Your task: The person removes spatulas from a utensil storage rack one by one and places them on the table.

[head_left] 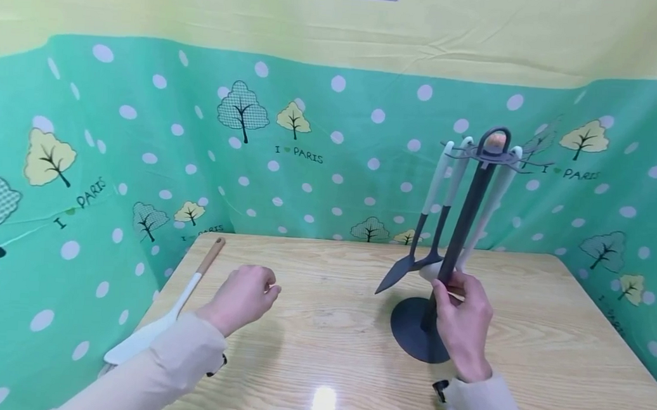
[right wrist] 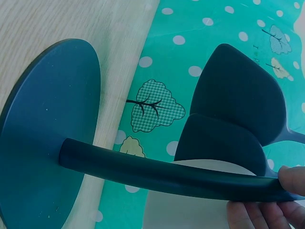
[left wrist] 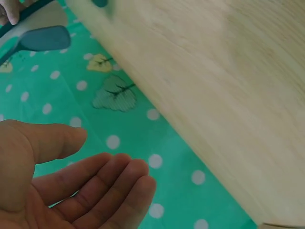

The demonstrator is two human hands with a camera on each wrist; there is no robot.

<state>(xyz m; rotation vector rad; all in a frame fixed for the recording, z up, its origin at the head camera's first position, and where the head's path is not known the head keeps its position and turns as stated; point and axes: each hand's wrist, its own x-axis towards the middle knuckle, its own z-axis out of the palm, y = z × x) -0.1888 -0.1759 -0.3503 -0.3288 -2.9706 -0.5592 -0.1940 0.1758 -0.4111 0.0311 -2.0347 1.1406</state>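
My right hand [head_left: 464, 316] grips the dark pole [head_left: 469, 215] of a utensil stand, low on the pole and above its round base [head_left: 411, 331]. The pole leans to the right at its top; I cannot tell whether the base lies flat. From the stand's hooks hang two dark-bladed turners [right wrist: 238, 90] with pale handles and a white-headed utensil [right wrist: 186, 210], partly hidden by the pole and hand. My left hand [head_left: 244, 294] hovers over the table's left part, fingers loosely bent, holding nothing. Near that forearm lies a white spatula [head_left: 144, 341] with a wooden-ended handle.
The wooden table [head_left: 333, 307] has a glare spot near its front. Green dotted cloth [head_left: 331, 167] with tree prints hangs behind it and on both sides. Thin hooks [head_left: 537, 164] stick out from the stand's top.
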